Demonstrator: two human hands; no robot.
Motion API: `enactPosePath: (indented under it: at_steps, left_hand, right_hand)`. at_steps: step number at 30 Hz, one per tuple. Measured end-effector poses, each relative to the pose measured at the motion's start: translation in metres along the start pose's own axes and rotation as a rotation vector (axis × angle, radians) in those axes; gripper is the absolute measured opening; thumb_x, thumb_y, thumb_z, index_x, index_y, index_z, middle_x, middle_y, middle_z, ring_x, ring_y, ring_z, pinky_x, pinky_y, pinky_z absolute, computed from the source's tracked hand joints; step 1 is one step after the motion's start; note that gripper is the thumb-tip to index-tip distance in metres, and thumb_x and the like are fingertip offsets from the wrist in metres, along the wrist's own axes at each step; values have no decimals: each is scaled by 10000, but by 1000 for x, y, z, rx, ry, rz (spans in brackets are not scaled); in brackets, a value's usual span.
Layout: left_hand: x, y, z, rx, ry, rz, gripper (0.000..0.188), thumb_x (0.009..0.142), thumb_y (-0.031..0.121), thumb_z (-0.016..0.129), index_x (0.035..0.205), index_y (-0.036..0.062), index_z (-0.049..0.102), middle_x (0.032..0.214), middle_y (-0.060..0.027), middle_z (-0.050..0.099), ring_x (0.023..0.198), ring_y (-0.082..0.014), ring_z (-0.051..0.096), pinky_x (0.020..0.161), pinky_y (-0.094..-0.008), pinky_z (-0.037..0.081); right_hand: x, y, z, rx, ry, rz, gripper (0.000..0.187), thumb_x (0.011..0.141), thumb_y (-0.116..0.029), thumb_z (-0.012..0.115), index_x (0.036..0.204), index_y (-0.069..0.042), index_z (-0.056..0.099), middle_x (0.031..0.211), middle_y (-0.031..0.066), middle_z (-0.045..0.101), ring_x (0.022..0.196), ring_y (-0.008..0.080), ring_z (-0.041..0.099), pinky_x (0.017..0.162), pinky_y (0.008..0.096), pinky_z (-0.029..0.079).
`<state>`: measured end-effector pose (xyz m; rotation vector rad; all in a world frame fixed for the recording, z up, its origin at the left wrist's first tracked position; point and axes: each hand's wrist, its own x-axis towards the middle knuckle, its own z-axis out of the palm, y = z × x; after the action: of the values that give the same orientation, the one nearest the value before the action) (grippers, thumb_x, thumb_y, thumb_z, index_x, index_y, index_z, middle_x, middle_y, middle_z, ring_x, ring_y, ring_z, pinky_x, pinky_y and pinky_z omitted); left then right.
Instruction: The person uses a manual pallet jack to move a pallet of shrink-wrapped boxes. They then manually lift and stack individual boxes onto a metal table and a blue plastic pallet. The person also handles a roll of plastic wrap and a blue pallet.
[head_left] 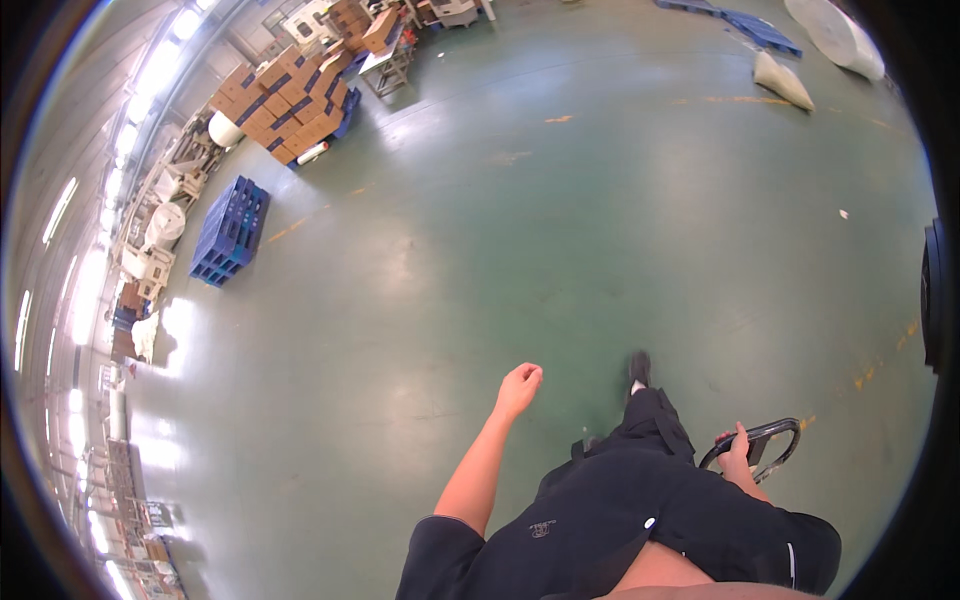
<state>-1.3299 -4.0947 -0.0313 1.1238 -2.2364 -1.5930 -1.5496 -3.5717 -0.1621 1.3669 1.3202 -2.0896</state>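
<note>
My left hand (521, 387) hangs in front of me over the green floor, its fingers loosely curled in, and nothing shows in it. At my right side, my right hand (736, 456) is wrapped round a black loop handle (781, 427), like that of a pallet jack. Whatever the handle is fixed to lies behind my body and cannot be seen. One dark shoe (640, 366) is stretched out ahead of me on the floor.
Stacked blue pallets (231, 232) stand at the left. Beyond them brown cartons (290, 100) are piled on a pallet, beside a table (388, 68). Machines (150, 260) line the left wall. Far right lie a large white roll (835, 38), a pale sack (782, 82) and a blue pallet (762, 30).
</note>
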Motion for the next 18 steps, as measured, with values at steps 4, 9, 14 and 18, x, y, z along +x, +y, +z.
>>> enactPosePath:
  at_steps: [4, 9, 14, 18]
  left_hand:
    - [80, -21, -18, 144, -55, -163, 372, 904, 352, 528, 932, 6, 664, 820, -130, 692, 767, -242, 661, 738, -368, 517]
    - [98, -151, -32, 394, -360, -619, 419, 857, 408, 519, 844, 23, 685, 852, -163, 699, 758, -326, 669, 723, -446, 526]
    - [117, -118, -64, 20, -241, -996, 318, 872, 315, 595, 1041, 55, 664, 846, -97, 678, 705, -213, 644, 623, -367, 518]
    - [180, -124, -76, -112, -99, -814, 349, 877, 318, 593, 1062, 34, 676, 873, -99, 690, 739, -205, 655, 644, -358, 521]
  right_hand:
    - [28, 7, 116, 14, -5, 50, 277, 902, -284, 634, 845, -107, 428, 668, 51, 501, 559, 197, 512, 521, 351, 460]
    - [63, 3, 265, -42, 38, 96, 243, 884, -304, 586, 921, -114, 437, 707, 40, 498, 568, 182, 507, 512, 358, 440]
    - [66, 1, 419, -91, 219, 149, 243, 864, -316, 578, 893, -131, 425, 709, 29, 507, 574, 187, 506, 504, 361, 426]
    - [82, 3, 540, -138, 174, 146, 274, 863, -305, 587, 934, -93, 429, 710, 43, 512, 603, 192, 516, 548, 355, 435]
